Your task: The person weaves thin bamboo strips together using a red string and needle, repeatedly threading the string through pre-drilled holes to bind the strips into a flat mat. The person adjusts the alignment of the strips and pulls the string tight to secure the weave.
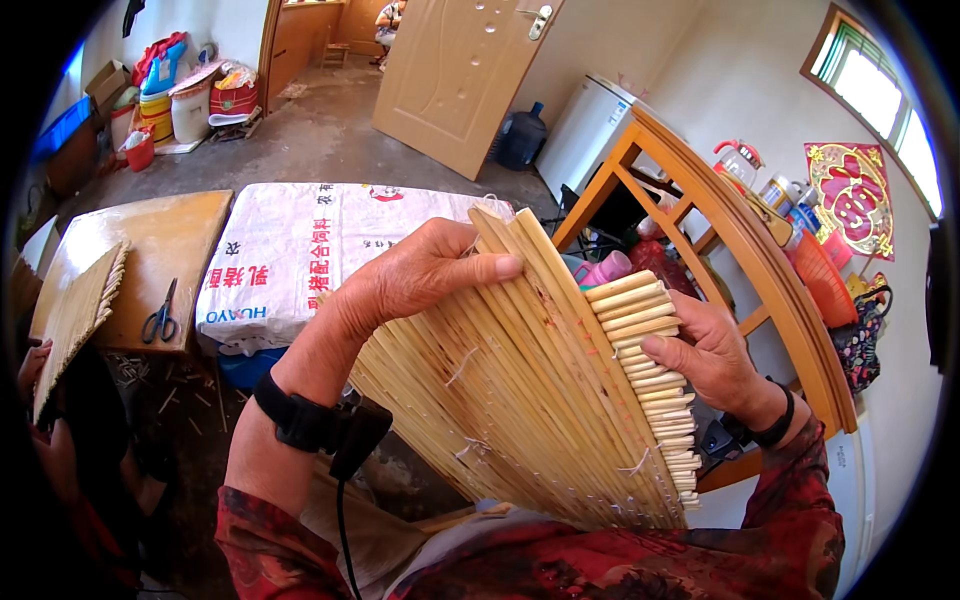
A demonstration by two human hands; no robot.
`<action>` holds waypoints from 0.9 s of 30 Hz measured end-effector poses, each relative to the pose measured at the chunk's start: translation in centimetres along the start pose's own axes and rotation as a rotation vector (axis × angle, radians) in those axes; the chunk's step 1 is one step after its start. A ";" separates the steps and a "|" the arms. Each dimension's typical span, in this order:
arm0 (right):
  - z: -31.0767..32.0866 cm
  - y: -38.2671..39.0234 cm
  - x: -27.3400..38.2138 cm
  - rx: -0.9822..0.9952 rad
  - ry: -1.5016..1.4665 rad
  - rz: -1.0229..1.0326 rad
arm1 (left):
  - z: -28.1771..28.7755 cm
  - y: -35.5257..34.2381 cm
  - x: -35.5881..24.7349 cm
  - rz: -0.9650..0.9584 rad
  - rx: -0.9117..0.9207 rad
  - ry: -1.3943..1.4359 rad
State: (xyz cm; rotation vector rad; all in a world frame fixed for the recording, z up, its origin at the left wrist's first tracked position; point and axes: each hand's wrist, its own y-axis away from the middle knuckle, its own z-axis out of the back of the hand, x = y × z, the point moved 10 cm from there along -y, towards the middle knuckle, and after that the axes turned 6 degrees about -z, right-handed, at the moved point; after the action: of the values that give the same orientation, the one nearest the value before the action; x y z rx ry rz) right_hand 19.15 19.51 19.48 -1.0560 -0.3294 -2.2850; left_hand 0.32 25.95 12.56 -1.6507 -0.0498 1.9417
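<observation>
A mat of pale straw-coloured stalks [530,380], bound side by side with thin string, slants in front of my body. My left hand [425,268] is closed on its upper edge, thumb lying on the near face and fingers hidden behind. At the right side, my right hand [708,352] grips the mat by its cut stalk ends, the thumb pressed on them. Loose string tails hang from several knots on the face. The mat's lower edge rests close to my lap.
A white printed sack [290,260] covers a surface ahead. Scissors [160,318] lie on a wooden table [150,230] at left, where another person holds a similar mat [85,310]. Stalk scraps litter the floor. A wooden frame [740,250] stands close on the right; an open door [460,80] is behind.
</observation>
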 end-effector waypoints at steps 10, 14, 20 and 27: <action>-0.3 -1.4 -0.2 -0.010 0.034 0.067 | 1.9 0.4 -0.2 -0.058 -0.092 -0.130; -1.3 -2.4 -2.0 0.005 -0.034 0.038 | 2.5 1.1 0.2 -0.047 -0.099 -0.139; -3.1 -3.2 -5.6 0.005 -0.115 0.035 | 2.5 1.8 3.8 0.071 -0.068 -0.284; -7.7 -2.3 -7.0 0.041 0.158 0.199 | 0.5 7.8 6.6 0.157 -0.037 -0.136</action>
State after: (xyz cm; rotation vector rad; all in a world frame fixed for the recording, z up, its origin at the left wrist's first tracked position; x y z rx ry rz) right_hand 16.58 20.70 9.21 -0.8418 -0.1968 -2.1571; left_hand -3.67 22.57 3.75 -1.5857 -0.0090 2.1815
